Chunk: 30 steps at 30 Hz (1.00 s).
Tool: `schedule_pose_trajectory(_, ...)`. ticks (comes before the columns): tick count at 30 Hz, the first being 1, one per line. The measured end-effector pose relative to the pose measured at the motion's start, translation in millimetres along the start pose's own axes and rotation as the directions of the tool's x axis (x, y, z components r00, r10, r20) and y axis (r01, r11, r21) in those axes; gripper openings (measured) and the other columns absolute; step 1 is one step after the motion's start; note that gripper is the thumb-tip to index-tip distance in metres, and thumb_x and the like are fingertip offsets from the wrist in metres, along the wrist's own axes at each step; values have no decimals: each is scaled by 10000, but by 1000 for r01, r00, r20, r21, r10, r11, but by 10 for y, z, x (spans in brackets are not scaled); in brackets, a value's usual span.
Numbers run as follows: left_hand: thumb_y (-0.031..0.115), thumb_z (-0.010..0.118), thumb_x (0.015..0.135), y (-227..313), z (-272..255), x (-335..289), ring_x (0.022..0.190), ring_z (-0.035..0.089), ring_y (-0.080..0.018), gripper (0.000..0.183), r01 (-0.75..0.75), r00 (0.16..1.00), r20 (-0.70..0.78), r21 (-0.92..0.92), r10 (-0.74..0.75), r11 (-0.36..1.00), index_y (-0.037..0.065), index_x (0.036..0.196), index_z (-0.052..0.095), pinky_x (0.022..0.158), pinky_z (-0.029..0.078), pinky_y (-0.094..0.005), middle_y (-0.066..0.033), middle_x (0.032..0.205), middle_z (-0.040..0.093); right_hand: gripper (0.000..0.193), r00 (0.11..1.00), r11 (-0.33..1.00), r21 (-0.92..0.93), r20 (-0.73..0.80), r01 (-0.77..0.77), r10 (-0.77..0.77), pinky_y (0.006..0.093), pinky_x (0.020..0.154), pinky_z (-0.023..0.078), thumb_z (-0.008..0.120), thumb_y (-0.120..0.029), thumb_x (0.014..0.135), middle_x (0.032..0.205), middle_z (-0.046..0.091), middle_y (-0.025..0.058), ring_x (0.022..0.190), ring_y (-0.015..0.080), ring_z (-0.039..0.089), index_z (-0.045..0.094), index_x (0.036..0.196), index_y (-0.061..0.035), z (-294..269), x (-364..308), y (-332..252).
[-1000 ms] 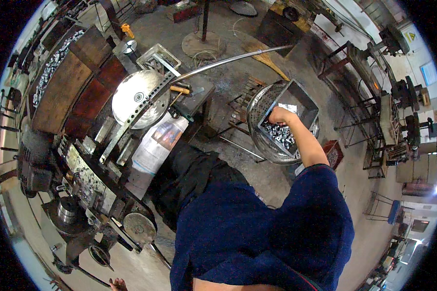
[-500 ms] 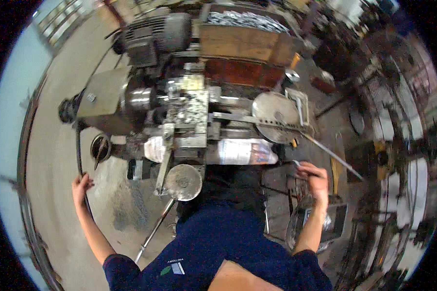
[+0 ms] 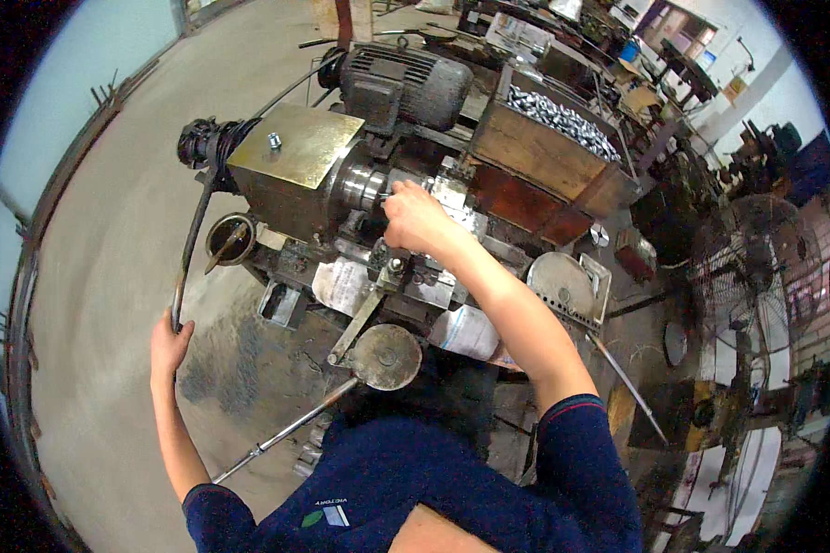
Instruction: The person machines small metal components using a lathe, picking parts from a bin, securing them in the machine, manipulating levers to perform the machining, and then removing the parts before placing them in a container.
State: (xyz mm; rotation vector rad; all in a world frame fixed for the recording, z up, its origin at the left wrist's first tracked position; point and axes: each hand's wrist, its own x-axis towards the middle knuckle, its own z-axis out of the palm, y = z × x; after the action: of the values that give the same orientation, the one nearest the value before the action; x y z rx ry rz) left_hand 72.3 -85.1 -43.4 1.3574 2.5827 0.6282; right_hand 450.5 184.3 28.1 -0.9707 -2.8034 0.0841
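My left hand point(image 3: 169, 348) is closed around the lower end of a long dark lever point(image 3: 192, 244), which runs up to the black hub point(image 3: 203, 145) on the machine's left side. My right hand point(image 3: 417, 219) reaches across to the bright steel spindle chuck point(image 3: 364, 187). Its fingers are pinched together at the chuck's front, and what they hold is hidden behind them. Left of the chuck stands the headstock point(image 3: 281, 189), a box with a brassy top plate; a small metal fitting point(image 3: 274, 141) sits on that plate.
Behind the headstock is an electric motor point(image 3: 406, 88). A wooden bin point(image 3: 535, 152) holds many small shiny metal parts. Nearer me are a round plate point(image 3: 387, 357) with a long rod handle point(image 3: 286, 429), and a pot point(image 3: 231, 240) with a stick in it. A fan point(image 3: 752, 249) stands at right.
My right hand has moved from the right side, where a small light piece showed at its fingertips, leftward to the chuck. My left hand now wraps the lever. The view has turned.
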Motion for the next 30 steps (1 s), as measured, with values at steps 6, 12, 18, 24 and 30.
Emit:
schedule_pose_trajectory(6, 230, 650, 720, -156, 95, 76, 710, 571, -365, 397, 3, 1000, -26, 66, -1, 998, -44, 982, 534, 638, 446, -417, -208, 736, 574, 306, 990, 986, 88, 41, -141, 138, 388, 829, 453, 625, -162, 561, 933, 553, 252, 903, 380, 533, 650, 785, 44, 122, 147, -92)
schedule_pose_trajectory(12, 225, 615, 727, 47, 23, 69, 783, 582, -382, 345, 29, 1000, -12, 181, -27, 983, -6, 977, 551, 668, 457, -452, -231, 798, 593, 208, 948, 896, 342, -36, -285, 315, 411, 754, 456, 586, -179, 529, 913, 560, 270, 887, 402, 537, 597, 597, 17, 94, 242, -91)
schedule_pose_trajectory(18, 140, 566, 709, -588, -320, 604, 717, 609, -337, 173, 46, 997, -73, 528, -8, 848, 45, 847, 609, 638, 485, -423, -183, 745, 618, 194, 943, 896, 371, -123, -246, 310, 375, 848, 430, 578, -145, 540, 1230, 393, 344, 1015, 461, 496, 536, 611, 31, 49, 241, -224)
schedule_pose_trajectory(24, 119, 571, 691, -946, -421, 1038, 693, 616, -332, 124, 14, 989, -126, 614, 81, 789, 58, 788, 617, 640, 493, -421, -173, 742, 626, 177, 963, 927, 310, -96, -212, 253, 442, 786, 465, 590, -143, 527, 1247, 388, 307, 846, 457, 567, 566, 634, -4, 28, 272, -219)
schedule_pose_trajectory(30, 231, 599, 764, -190, 84, 803, 850, 603, -294, 270, -258, 693, -609, 290, 385, 922, 58, 972, 612, 741, 474, -389, -157, 916, 624, 313, 911, 951, 306, -380, -41, 161, 403, 811, 461, 632, -147, 523, 1263, 410, 257, 933, 394, 553, 615, 812, -29, -337, -316, -128)
